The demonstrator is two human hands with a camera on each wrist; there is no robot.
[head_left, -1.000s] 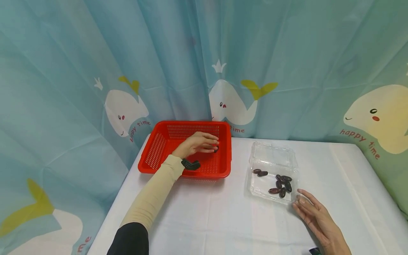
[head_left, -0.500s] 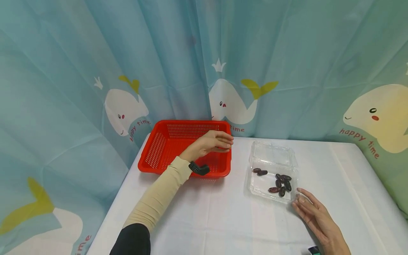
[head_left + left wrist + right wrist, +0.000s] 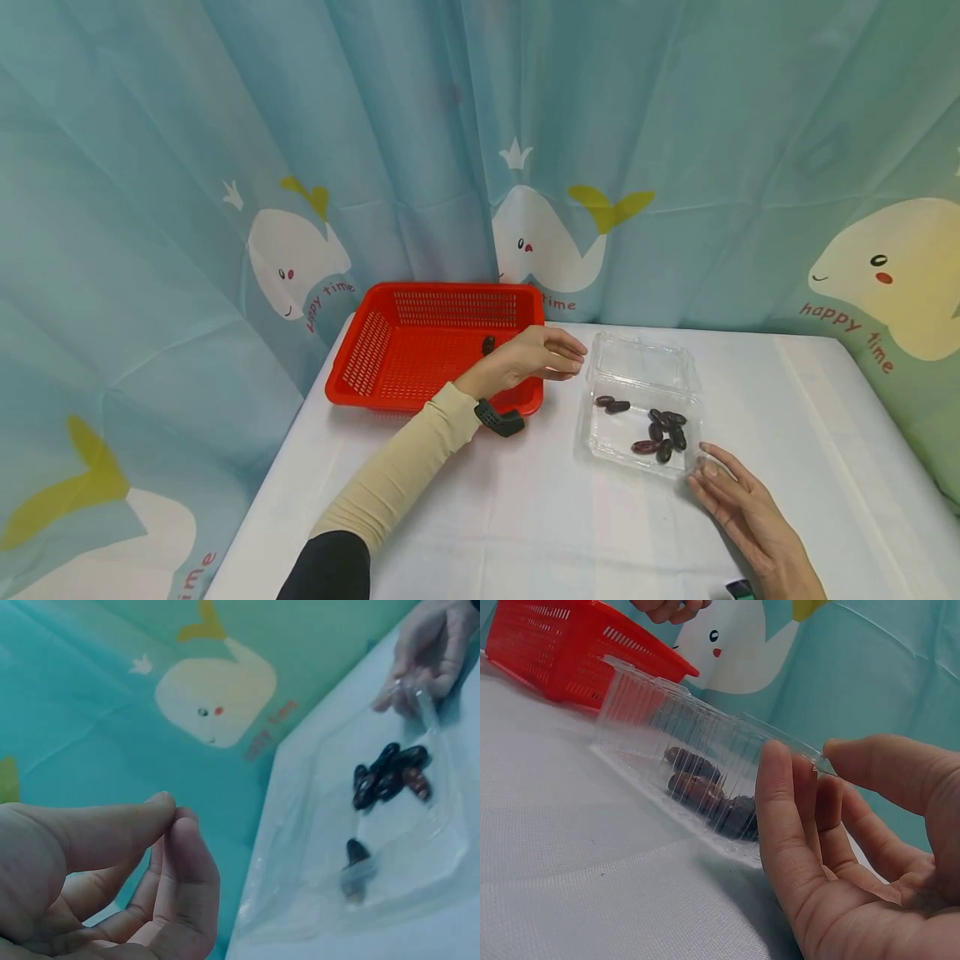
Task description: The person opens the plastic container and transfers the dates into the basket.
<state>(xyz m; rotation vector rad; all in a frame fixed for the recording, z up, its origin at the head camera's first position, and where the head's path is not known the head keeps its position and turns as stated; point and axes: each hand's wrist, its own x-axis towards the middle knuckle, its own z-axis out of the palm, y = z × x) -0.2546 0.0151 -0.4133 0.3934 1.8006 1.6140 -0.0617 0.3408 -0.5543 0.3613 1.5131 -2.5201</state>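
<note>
My left hand [image 3: 528, 360] hangs over the right rim of the red plastic basket [image 3: 427, 354], fingers loosely bent toward the clear box. The left wrist view shows its thumb tip meeting the fingertips, with nothing held. One dark date [image 3: 488, 344] lies on the basket floor, close to that hand. Several more dates [image 3: 665, 433] sit in the hinged clear plastic box [image 3: 618, 437], whose lid [image 3: 645, 362] is folded back. At the box's near right corner, my right hand [image 3: 753, 521] pinches the rim between thumb and fingers, as the right wrist view [image 3: 870, 862] shows.
A white cloth [image 3: 562, 517] covers the table. Behind it hangs a blue-green curtain [image 3: 705, 250] printed with whales, close to the basket's back rim.
My left hand has moved right, from inside the basket out over its right rim. The dark date seen at its fingertips now lies in the basket. My right hand stays at the box corner.
</note>
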